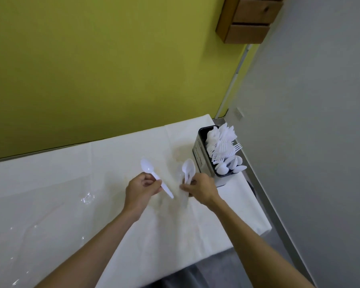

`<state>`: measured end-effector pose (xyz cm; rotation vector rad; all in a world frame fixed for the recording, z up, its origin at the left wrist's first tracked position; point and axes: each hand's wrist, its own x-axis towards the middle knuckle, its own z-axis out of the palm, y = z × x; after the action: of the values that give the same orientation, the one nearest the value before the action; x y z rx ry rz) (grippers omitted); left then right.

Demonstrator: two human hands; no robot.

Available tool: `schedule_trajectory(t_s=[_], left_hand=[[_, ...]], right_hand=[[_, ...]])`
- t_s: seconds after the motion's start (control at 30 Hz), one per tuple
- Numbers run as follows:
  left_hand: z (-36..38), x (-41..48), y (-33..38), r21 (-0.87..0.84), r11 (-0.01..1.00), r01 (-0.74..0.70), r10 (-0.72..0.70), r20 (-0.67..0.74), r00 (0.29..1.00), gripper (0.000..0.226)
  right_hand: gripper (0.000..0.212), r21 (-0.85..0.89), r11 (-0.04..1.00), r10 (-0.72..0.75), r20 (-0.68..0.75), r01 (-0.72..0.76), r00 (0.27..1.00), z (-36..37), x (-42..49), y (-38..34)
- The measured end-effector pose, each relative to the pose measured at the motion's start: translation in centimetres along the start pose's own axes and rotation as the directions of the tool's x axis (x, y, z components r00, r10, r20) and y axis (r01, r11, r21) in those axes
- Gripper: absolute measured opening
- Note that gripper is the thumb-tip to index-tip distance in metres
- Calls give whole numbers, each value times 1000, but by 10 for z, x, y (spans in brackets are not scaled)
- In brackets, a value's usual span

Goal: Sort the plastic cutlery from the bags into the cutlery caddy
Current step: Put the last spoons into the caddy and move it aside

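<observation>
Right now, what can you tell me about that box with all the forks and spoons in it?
The caddy is a dark, shiny, metal-looking box with a label on its side. It stands upright on the white cloth at the table's far right corner, near the grey wall. It is packed with white plastic cutlery: forks in the middle, spoons at the near end. The right hand, holding spoons, is just beside it.

Views: one, head-worn, wide-angle. Position: above the near edge of the counter, at the person's eye level. Direction: forward and steeply down, tilted so the counter's far edge slopes up to the right. Range: close; both forearms enter from the bottom edge and fill the lower frame. Upper field: green wall, grey wall at right. Shared coverage: not applicable, single view.
</observation>
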<state>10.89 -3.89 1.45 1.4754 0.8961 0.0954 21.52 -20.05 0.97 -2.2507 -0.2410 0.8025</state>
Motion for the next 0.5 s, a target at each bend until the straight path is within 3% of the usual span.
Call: schedule_trajectory(t_s=[0.1, 0.23, 0.37, 0.5], left_hand=[[27, 1, 26, -57, 996, -75, 78, 54, 995, 12], [68, -3, 53, -88, 984, -154, 167, 167, 972, 7], [103, -7, 64, -123, 971, -207, 228, 202, 952, 3], [125, -13, 65, -98, 950, -296, 305, 104, 947, 6]], right_hand=[[12, 145, 986, -73, -33, 77, 997, -48, -21, -3], [5, 322, 944, -63, -43, 73, 997, -110, -44, -4], [3, 469, 871, -31, -247, 147, 968, -144, -42, 9], [7, 580, 767, 0, -426, 273, 905, -145, -36, 20]])
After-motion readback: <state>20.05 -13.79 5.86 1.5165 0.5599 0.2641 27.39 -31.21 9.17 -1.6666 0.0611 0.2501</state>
